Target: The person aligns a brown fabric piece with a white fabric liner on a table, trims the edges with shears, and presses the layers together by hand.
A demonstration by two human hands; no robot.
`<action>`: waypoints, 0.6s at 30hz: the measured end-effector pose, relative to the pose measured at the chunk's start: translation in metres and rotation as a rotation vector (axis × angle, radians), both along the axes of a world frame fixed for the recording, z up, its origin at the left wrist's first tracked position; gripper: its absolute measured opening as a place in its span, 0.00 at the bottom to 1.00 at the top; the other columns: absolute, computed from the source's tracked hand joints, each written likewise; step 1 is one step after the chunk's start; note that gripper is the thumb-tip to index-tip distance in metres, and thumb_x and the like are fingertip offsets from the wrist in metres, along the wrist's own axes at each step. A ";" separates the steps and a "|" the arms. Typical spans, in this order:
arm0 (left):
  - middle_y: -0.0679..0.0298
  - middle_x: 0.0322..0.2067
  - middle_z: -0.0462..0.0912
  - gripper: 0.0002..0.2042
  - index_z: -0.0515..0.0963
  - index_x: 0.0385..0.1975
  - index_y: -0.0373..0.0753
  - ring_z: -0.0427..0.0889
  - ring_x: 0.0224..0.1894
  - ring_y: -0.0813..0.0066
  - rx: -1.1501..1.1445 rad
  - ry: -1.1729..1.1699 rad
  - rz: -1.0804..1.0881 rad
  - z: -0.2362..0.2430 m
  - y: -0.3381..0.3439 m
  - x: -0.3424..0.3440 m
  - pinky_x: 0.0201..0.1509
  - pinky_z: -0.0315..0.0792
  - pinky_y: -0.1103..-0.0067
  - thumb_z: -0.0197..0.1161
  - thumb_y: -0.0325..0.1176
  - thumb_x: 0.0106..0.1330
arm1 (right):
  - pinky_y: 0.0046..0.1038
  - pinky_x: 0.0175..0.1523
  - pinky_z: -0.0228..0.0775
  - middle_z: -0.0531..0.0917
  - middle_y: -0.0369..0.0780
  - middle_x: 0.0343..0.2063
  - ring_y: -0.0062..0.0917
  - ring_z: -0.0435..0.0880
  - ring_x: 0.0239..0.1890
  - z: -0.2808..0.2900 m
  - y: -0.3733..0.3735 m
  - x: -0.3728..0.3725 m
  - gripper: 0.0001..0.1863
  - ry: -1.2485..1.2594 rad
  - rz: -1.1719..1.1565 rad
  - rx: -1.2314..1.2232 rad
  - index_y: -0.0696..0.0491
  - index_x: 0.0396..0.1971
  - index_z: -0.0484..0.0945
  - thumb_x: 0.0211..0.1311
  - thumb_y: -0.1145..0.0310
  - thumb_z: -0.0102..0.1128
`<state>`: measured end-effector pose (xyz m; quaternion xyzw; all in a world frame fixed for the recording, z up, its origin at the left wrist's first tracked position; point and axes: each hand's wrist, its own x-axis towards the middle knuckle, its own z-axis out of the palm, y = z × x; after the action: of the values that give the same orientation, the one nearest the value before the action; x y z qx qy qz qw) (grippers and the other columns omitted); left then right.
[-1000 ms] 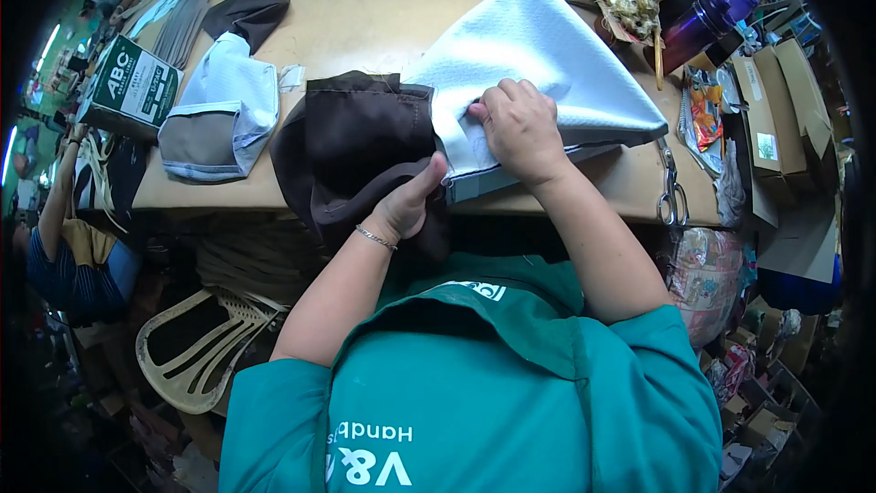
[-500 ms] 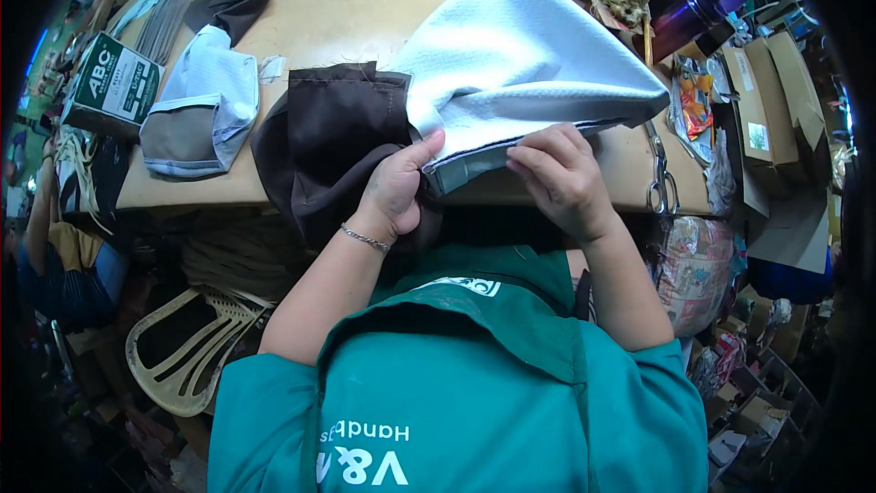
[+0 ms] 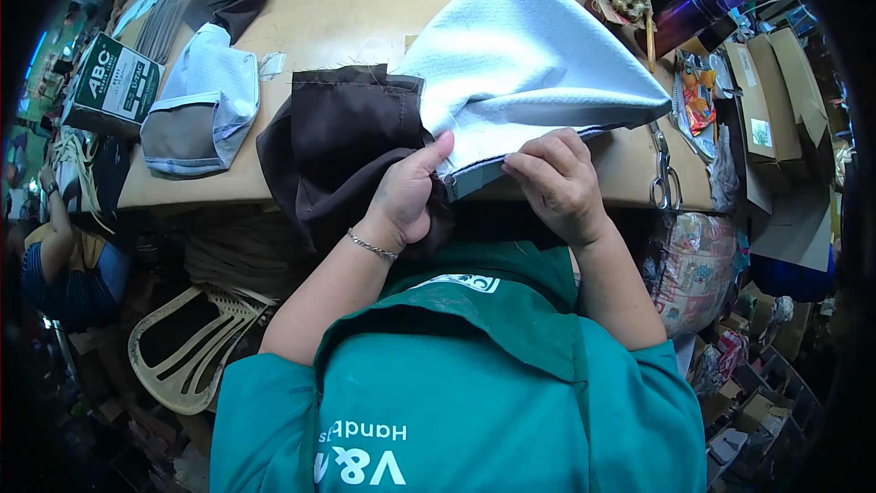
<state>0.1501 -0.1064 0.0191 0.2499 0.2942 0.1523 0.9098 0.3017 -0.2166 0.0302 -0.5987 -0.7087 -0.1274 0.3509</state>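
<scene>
My left hand (image 3: 404,199) holds the soft, dark brown cloth (image 3: 351,119) where it meets the white, dimpled fabric panel (image 3: 538,55), near the surface's (image 3: 356,18) front; my right hand (image 3: 554,184) pinches the panel's dark rim. Looks light, bendable, best gripped there!

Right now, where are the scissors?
In the head view, the scissors lie toward the right end of the table, handles at its near edge, right of the white fabric and left of the orange packet.
</scene>
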 end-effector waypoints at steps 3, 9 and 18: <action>0.61 0.42 0.76 0.16 0.70 0.45 0.32 0.75 0.43 0.75 0.003 -0.010 0.001 0.000 -0.002 0.001 0.50 0.67 0.78 0.48 0.38 0.66 | 0.26 0.37 0.64 0.73 0.32 0.25 0.24 0.72 0.31 0.000 -0.003 0.000 0.11 0.002 0.004 -0.020 0.50 0.25 0.76 0.36 0.77 0.62; 0.61 0.42 0.76 0.16 0.70 0.45 0.31 0.75 0.43 0.76 -0.001 -0.024 0.003 -0.002 -0.007 0.003 0.50 0.67 0.79 0.48 0.39 0.66 | 0.24 0.38 0.61 0.73 0.31 0.27 0.24 0.72 0.33 0.007 -0.007 -0.008 0.10 -0.010 -0.036 -0.082 0.48 0.25 0.77 0.37 0.74 0.61; 0.61 0.43 0.74 0.18 0.66 0.48 0.33 0.74 0.46 0.73 -0.011 -0.113 -0.028 0.002 -0.016 0.006 0.53 0.67 0.76 0.40 0.41 0.69 | 0.23 0.40 0.59 0.75 0.28 0.30 0.21 0.72 0.35 -0.001 -0.007 -0.018 0.12 -0.085 0.003 -0.053 0.46 0.30 0.78 0.39 0.71 0.56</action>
<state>0.1563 -0.1223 0.0209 0.2401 0.2395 0.1520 0.9284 0.2837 -0.2234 0.0289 -0.6006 -0.7271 -0.1336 0.3047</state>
